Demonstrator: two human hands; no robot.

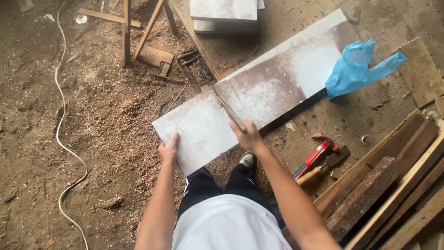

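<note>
A long pale board (pixel 273 85), dusty and stained brown in the middle, lies slanted across the dirt floor. My left hand (pixel 168 151) grips its near left edge. My right hand (pixel 248 136) is closed on a thin metal tool (pixel 229 112), like a square or saw blade, lying across the board's near part. My dark trousers and one shoe (pixel 248 160) show under the board's near end.
Sawdust covers the floor at left, with a white cable (pixel 60 120) winding through it. A blue plastic bag (pixel 358 67) lies on the board's far end. A red hammer (pixel 317 155) and wooden planks (pixel 393 185) lie at right. Wooden trestle legs (pixel 127 28) and stacked boards (pixel 224 14) stand beyond.
</note>
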